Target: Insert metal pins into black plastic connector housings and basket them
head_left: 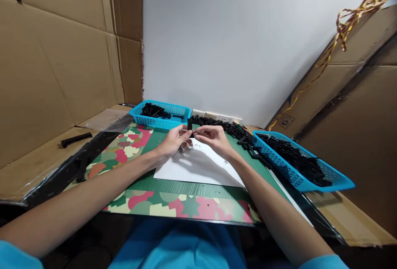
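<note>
Though shadowy, paper point(192, 172) before white wall point(217, 46).

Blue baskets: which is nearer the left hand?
The far-left basket, just beyond the left hand; the other basket stands farther off, right of the right hand.

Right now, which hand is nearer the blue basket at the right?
Right. The right hand sits left of the basket, apart from it; the left hand, holding a black part, is farther left.

Sheet point(198, 170) midway on the bench point(186, 187), left basket point(151, 121) at its far left corner, right basket point(287, 174) at right edge, loose pieces point(246, 139) between
</note>
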Tool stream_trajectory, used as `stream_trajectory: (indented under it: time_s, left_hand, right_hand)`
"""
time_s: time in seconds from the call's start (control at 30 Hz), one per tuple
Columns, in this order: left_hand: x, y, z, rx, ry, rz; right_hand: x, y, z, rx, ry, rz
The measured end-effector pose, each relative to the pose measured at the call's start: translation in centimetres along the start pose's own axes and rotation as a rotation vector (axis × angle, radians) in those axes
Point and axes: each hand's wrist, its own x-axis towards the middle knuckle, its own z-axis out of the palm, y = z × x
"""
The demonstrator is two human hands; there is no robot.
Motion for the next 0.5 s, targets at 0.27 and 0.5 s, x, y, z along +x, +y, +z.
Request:
stream_trajectory:
  time_s: [0.27, 0.5]
  left_hand:
    - [1.0, 1.0, -1.4, 0.011, 0.151, 0.106]
    - [0.5, 0.9, -2.1, -0.103, 0.185, -0.100]
  right_hand:
    - [-0.2, 1.7, -1.3, -0.332, -0.068, 0.158]
    - [-0.7, 2.8, 0.3, -0.472, -0.261, 0.162]
